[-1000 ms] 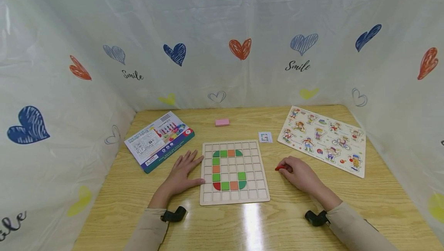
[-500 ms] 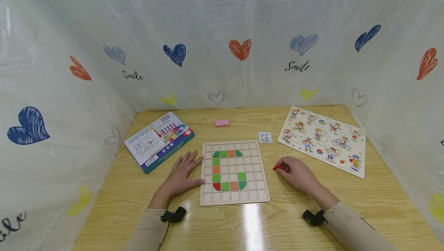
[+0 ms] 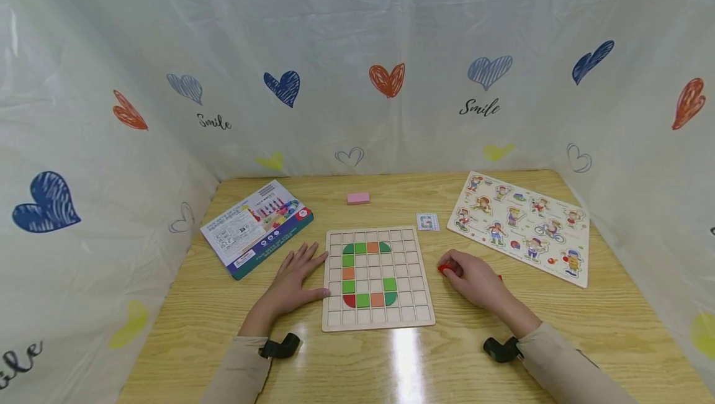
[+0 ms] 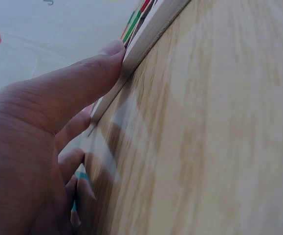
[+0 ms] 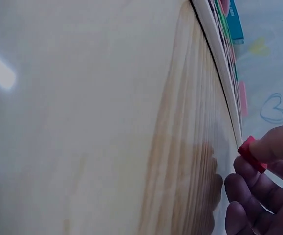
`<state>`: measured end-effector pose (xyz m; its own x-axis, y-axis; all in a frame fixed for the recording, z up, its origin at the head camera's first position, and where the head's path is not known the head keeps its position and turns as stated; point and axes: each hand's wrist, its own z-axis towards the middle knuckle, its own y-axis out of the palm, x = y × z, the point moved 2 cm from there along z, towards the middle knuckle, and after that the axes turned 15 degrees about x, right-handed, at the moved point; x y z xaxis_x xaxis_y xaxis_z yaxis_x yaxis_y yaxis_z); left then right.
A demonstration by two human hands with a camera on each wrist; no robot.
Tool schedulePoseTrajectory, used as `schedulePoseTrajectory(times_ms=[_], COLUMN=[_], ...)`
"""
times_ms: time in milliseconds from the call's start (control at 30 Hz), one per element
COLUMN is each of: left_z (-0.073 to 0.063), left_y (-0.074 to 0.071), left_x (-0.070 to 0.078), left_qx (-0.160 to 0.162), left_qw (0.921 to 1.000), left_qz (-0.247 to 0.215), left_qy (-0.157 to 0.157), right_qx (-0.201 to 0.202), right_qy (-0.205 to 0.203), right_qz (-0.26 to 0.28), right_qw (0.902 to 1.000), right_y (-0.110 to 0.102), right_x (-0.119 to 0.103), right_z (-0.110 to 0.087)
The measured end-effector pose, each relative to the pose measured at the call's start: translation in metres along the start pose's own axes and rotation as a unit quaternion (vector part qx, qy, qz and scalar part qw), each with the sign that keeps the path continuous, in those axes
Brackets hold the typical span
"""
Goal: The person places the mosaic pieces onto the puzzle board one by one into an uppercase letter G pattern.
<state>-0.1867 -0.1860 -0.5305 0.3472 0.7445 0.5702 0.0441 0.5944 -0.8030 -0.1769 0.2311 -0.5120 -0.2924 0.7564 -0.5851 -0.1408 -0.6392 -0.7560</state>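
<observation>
A square wooden grid board (image 3: 422, 323) lies at the centre of the table in the head view. Green, orange and red tiles in its cells trace a G-like outline, with rounded pieces at several corners. Spread flat beside its left side is my left hand (image 3: 294, 280), thumb and index fingertips right at the board's edge. My right hand (image 3: 475, 278), to the right of the board, pinches a small red tile (image 5: 252, 154) between thumb and fingers. Another bit of red (image 3: 500, 278) shows past the back of that hand, mostly hidden.
A small card with a tile pattern (image 3: 427, 221) lies past the board's upper right corner. Behind the board sits a pink block (image 3: 358, 198). A printed box (image 3: 257, 228) occupies the left, a picture puzzle board (image 3: 519, 227) the right. A curtain (image 3: 335, 31) surrounds the table.
My right hand has shifted a little left toward the board with the red tile. A bit of red has come into view behind it. My left hand stays put.
</observation>
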Motion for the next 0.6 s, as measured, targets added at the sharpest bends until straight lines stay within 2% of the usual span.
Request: schedulePoseTrajectory(times_ms=[233,433,600], left_z=[-0.001,0.0,0.0], left_y=[0.0,0.0,0.0], left_x=[0.0,0.0,0.0], left_qx=[0.0,0.0,-0.001], left_qw=[1.0,1.0,1.0], left_qz=[0.003,0.002,0.0], left_qy=[0.002,0.002,0.0], right_qx=[-0.008,-0.028,-0.044], right_qy=[0.01,0.019,0.012], right_qz=[0.026,0.073,0.076], right_qw=[0.9996,0.9968,0.996], right_y=[0.008,0.015,0.024], right_x=[-0.007,-0.021,-0.032], right_z=[0.003,0.01,0.015])
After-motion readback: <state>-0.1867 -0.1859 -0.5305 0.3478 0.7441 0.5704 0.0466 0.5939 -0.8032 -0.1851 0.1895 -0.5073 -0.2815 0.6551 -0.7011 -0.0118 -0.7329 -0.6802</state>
